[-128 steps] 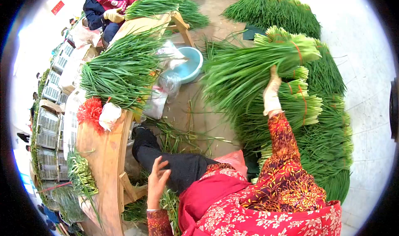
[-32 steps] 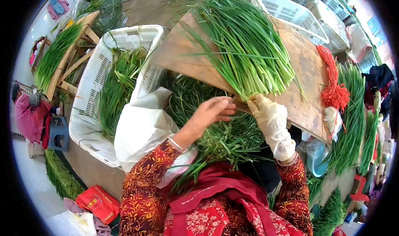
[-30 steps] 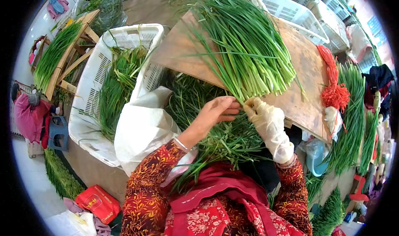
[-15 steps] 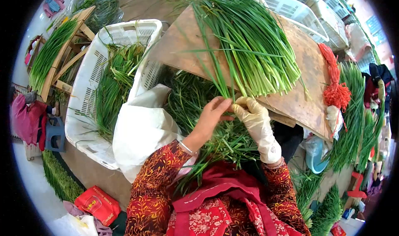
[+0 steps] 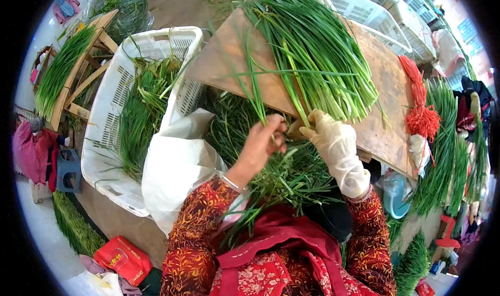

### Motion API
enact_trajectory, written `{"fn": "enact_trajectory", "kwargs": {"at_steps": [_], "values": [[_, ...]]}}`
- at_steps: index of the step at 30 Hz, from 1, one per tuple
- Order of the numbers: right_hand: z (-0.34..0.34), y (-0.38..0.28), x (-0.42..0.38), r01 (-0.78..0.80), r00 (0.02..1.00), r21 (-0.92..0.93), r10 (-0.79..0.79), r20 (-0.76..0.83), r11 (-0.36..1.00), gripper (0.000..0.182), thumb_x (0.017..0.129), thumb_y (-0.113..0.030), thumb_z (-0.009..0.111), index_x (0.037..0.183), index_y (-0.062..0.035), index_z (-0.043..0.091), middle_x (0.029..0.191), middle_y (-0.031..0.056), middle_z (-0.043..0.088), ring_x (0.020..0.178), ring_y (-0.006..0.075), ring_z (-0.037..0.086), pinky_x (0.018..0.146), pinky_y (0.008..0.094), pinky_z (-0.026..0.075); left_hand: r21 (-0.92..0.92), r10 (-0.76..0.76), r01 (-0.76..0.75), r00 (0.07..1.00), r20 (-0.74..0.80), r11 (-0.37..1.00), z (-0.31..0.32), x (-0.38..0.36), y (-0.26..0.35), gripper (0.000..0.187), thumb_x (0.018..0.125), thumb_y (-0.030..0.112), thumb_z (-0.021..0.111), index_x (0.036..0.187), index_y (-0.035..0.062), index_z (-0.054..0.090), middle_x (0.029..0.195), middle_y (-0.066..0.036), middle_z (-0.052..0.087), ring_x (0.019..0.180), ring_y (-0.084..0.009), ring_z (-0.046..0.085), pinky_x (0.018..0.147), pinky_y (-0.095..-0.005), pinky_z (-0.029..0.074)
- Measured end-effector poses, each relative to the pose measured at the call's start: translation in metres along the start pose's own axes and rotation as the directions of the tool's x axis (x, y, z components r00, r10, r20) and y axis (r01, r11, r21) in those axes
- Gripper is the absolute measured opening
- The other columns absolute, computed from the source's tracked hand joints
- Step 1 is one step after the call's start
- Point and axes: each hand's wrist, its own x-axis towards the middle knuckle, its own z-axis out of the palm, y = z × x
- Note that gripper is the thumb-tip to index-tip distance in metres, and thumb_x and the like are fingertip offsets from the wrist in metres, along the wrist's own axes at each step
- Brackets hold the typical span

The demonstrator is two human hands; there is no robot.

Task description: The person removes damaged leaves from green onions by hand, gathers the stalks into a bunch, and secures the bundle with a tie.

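My bare left hand (image 5: 262, 146) is closed around the lower ends of a few thin garlic chives (image 5: 254, 91), which stretch up from it past the board's edge. My right hand (image 5: 333, 142), in a pale thin glove, pinches the pale stem end of another garlic chive (image 5: 292, 87) at the board's front edge. Beside it, a big bundle of garlic chives (image 5: 323, 51) lies on the wooden board (image 5: 388, 108), pale ends toward me. Loose green leaves (image 5: 297, 179) are heaped below my hands, over my lap.
A white plastic crate (image 5: 112, 140) with chives stands left, a white sack (image 5: 179, 155) against it. Red twine (image 5: 421, 119) hangs at the board's right edge. More chives (image 5: 436, 150) lie beyond it, near a blue basin (image 5: 396, 197). A wooden stand (image 5: 78, 69) is at far left.
My hands have moved apart: the left slightly down and left with a few chives, the right a little rightward and up to the stem end of another chive.
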Motion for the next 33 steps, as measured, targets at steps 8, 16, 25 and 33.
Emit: {"fn": "enact_trajectory", "kwargs": {"at_steps": [8, 16, 25, 33], "values": [[0.003, -0.024, -0.040, -0.135, 0.963, 0.346, 0.041, 0.267, 0.929, 0.025, 0.077, -0.032, 0.062, 0.083, -0.0092, 0.054, 0.064, 0.0109, 0.058, 0.060, 0.0291, 0.058, 0.053, 0.0380, 0.045, 0.092, -0.028, 0.034, 0.997, -0.069, 0.995, 0.005, -0.006, -0.005, 0.028, 0.085, 0.035, 0.056, 0.096, 0.0092, 0.057, 0.075, 0.008, 0.048, 0.057, -0.0030, 0.037, 0.048, -0.0168, 0.031], [0.017, -0.015, -0.037, -0.433, 0.891, 0.722, 0.138, 0.432, 0.539, 0.026, 0.088, -0.030, 0.051, 0.090, -0.0051, 0.058, 0.063, -0.0006, 0.055, 0.057, 0.0071, 0.047, 0.054, 0.0214, 0.040, 0.026, -0.007, 0.004, 0.992, 0.125, 1.000, -0.008, -0.006, -0.004, 0.042, 0.090, 0.033, 0.048, 0.124, 0.0080, 0.046, 0.095, 0.004, 0.056, 0.072, -0.0040, 0.050, 0.062, -0.0187, 0.041], [0.023, -0.011, -0.037, -0.515, 0.854, 0.792, 0.119, 0.506, 0.328, 0.027, 0.090, -0.030, 0.047, 0.091, -0.0051, 0.059, 0.062, -0.0009, 0.054, 0.052, 0.0056, 0.041, 0.049, 0.0190, 0.034, -0.091, 0.008, 0.011, 0.979, 0.202, 0.996, -0.011, -0.003, -0.004, 0.042, 0.093, 0.029, 0.041, 0.128, 0.0054, 0.040, 0.109, -0.003, 0.057, 0.078, -0.0068, 0.051, 0.066, -0.0216, 0.044], [0.023, -0.012, -0.036, -0.505, 0.863, 0.804, 0.148, 0.484, 0.314, 0.029, 0.090, -0.031, 0.049, 0.096, -0.0034, 0.057, 0.069, 0.0005, 0.056, 0.056, 0.0068, 0.046, 0.052, 0.0193, 0.038, -0.054, -0.004, 0.013, 0.986, 0.167, 0.998, -0.013, -0.003, -0.007, 0.030, 0.090, 0.021, 0.050, 0.115, 0.0050, 0.050, 0.103, -0.004, 0.058, 0.073, -0.0077, 0.052, 0.062, -0.0232, 0.046]]}}
